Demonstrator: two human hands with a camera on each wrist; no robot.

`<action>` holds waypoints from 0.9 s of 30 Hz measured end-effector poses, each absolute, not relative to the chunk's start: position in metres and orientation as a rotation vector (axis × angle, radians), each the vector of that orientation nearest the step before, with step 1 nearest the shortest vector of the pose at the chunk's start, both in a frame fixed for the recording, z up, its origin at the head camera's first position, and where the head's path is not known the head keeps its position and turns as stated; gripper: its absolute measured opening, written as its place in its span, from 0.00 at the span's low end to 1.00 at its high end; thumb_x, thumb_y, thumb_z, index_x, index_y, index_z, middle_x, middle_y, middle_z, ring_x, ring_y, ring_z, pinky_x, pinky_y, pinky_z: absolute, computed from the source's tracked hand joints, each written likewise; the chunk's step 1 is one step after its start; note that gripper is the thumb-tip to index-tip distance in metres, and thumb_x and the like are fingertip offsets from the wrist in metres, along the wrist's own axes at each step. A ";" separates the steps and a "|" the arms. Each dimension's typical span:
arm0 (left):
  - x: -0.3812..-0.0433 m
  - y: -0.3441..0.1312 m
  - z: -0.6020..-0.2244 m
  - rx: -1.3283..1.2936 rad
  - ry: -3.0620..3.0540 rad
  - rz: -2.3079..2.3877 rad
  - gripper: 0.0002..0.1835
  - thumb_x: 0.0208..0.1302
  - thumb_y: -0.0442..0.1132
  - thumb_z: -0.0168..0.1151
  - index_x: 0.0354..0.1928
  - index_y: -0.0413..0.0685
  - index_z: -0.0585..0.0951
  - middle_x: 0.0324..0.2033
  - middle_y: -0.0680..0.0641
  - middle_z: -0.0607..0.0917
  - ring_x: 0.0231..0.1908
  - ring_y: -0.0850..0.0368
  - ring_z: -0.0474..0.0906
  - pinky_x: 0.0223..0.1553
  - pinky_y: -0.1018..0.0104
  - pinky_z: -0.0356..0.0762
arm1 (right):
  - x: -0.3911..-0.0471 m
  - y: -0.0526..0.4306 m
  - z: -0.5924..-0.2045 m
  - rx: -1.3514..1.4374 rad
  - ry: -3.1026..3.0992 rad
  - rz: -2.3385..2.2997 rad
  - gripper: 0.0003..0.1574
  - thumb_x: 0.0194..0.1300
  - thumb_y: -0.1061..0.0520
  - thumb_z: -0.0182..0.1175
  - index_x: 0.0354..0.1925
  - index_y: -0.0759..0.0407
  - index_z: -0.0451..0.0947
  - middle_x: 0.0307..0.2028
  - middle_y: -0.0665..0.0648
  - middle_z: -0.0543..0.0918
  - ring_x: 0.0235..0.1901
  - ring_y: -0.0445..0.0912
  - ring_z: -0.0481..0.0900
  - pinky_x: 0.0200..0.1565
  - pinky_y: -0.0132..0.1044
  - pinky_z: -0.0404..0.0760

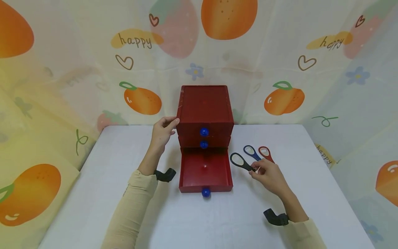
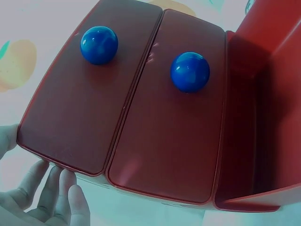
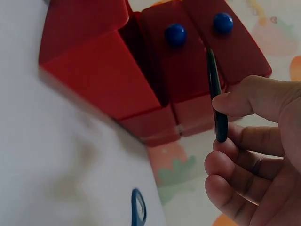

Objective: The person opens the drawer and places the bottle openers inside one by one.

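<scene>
A red drawer cabinet (image 1: 205,103) has blue ball knobs and its bottom drawer (image 1: 206,176) pulled out, bare inside. At the upper left corner of the cabinet, my left hand (image 1: 163,133) touches the edge, thumb by the top and fingers loosely bent along the side. My right hand (image 1: 268,175) pinches the handle of a black magnifying glass (image 1: 238,160) between thumb and fingers, its oval end toward the drawer. The right wrist view shows this black magnifying glass (image 3: 214,84) edge-on. Just beyond that hand are a blue magnifying glass (image 1: 251,152) and a red one (image 1: 265,152), their handles partly hidden.
Two upper drawers of the cabinet are closed, with knobs (image 2: 99,45) on their fronts. The white table (image 1: 109,152) stands against a fruit-patterned cloth (image 1: 174,76). A black wrist mount (image 1: 166,175) sits at the left sleeve, another mount (image 1: 276,218) at the right.
</scene>
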State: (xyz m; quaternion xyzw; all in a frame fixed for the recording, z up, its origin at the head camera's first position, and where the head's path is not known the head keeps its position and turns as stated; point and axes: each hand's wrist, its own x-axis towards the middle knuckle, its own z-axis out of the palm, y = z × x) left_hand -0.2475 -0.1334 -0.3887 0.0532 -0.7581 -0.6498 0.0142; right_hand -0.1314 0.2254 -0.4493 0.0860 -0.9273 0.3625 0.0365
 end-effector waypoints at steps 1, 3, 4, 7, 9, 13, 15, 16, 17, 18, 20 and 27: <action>-0.247 -0.134 -0.389 0.167 -2.362 -2.024 0.23 0.66 0.51 0.61 0.57 0.45 0.77 0.52 0.42 0.81 0.47 0.55 0.76 0.56 0.55 0.79 | -0.133 0.223 -0.449 0.275 -2.850 1.120 0.06 0.55 0.63 0.69 0.34 0.63 0.83 0.27 0.54 0.78 0.26 0.42 0.70 0.25 0.28 0.70; -0.247 -0.134 -0.389 0.168 -2.367 -2.024 0.23 0.67 0.52 0.61 0.57 0.45 0.77 0.52 0.43 0.81 0.47 0.55 0.76 0.55 0.56 0.80 | -0.138 0.217 -0.448 0.294 -2.858 1.123 0.06 0.55 0.63 0.69 0.34 0.62 0.84 0.27 0.53 0.78 0.26 0.42 0.71 0.25 0.29 0.71; -0.247 -0.134 -0.389 0.168 -2.369 -2.025 0.23 0.67 0.52 0.61 0.57 0.45 0.77 0.52 0.43 0.80 0.48 0.55 0.76 0.55 0.56 0.80 | -0.140 0.213 -0.448 0.307 -2.863 1.123 0.06 0.55 0.62 0.69 0.34 0.61 0.84 0.27 0.53 0.78 0.26 0.42 0.71 0.25 0.29 0.71; -0.247 -0.134 -0.389 0.166 -2.373 -2.022 0.24 0.67 0.52 0.61 0.57 0.45 0.77 0.52 0.43 0.81 0.48 0.54 0.76 0.55 0.57 0.80 | -0.147 0.203 -0.447 0.353 -2.885 1.102 0.06 0.55 0.61 0.69 0.34 0.59 0.84 0.27 0.52 0.77 0.27 0.42 0.71 0.26 0.30 0.71; -0.247 -0.134 -0.389 0.164 -2.372 -2.021 0.24 0.67 0.52 0.61 0.57 0.45 0.77 0.52 0.43 0.81 0.48 0.54 0.76 0.55 0.57 0.80 | -0.152 0.197 -0.445 0.390 -2.898 1.082 0.06 0.55 0.60 0.69 0.34 0.59 0.84 0.27 0.53 0.77 0.27 0.43 0.71 0.27 0.31 0.71; -0.247 -0.134 -0.389 0.164 -2.355 -2.037 0.24 0.67 0.51 0.61 0.57 0.44 0.77 0.52 0.41 0.80 0.48 0.54 0.76 0.58 0.50 0.77 | -0.161 0.183 -0.440 0.473 -2.930 1.066 0.06 0.56 0.59 0.67 0.35 0.58 0.84 0.29 0.53 0.79 0.28 0.43 0.72 0.28 0.32 0.72; -0.248 -0.134 -0.389 0.163 -2.349 -2.044 0.24 0.67 0.51 0.61 0.57 0.44 0.77 0.52 0.41 0.80 0.48 0.53 0.76 0.59 0.48 0.76 | -0.166 0.177 -0.437 0.526 -2.946 1.038 0.07 0.57 0.58 0.66 0.36 0.58 0.84 0.30 0.52 0.80 0.29 0.43 0.73 0.29 0.32 0.73; -0.248 -0.134 -0.389 0.162 -2.346 -2.049 0.24 0.66 0.51 0.61 0.57 0.43 0.77 0.52 0.41 0.80 0.48 0.53 0.76 0.60 0.47 0.76 | -0.168 0.173 -0.435 0.551 -2.957 1.022 0.08 0.57 0.57 0.66 0.36 0.58 0.84 0.30 0.52 0.81 0.30 0.43 0.74 0.30 0.31 0.73; -0.248 -0.134 -0.390 0.162 -2.348 -2.047 0.24 0.66 0.51 0.61 0.57 0.44 0.77 0.52 0.41 0.80 0.48 0.53 0.76 0.59 0.48 0.76 | -0.170 0.170 -0.433 0.578 -2.965 1.006 0.08 0.57 0.57 0.66 0.36 0.58 0.84 0.31 0.52 0.81 0.30 0.44 0.74 0.30 0.31 0.73; -0.248 -0.134 -0.390 0.161 -2.348 -2.045 0.24 0.66 0.52 0.61 0.57 0.44 0.77 0.52 0.41 0.80 0.47 0.54 0.76 0.59 0.49 0.77 | -0.171 0.167 -0.431 0.601 -2.976 0.989 0.09 0.57 0.57 0.66 0.37 0.58 0.84 0.31 0.52 0.81 0.31 0.44 0.74 0.30 0.30 0.74; -0.249 -0.135 -0.390 0.165 -2.354 -2.040 0.24 0.66 0.52 0.61 0.57 0.44 0.77 0.51 0.41 0.80 0.47 0.54 0.76 0.57 0.51 0.78 | -0.175 0.159 -0.427 0.664 -2.988 0.953 0.08 0.57 0.56 0.65 0.36 0.57 0.84 0.30 0.52 0.81 0.30 0.43 0.74 0.30 0.30 0.74; -0.250 -0.136 -0.390 0.165 -2.364 -2.022 0.23 0.66 0.52 0.61 0.57 0.45 0.78 0.50 0.44 0.81 0.46 0.57 0.77 0.53 0.58 0.80 | -0.190 0.133 -0.420 0.834 -3.051 0.769 0.11 0.57 0.54 0.67 0.38 0.60 0.84 0.31 0.52 0.80 0.30 0.42 0.72 0.33 0.32 0.74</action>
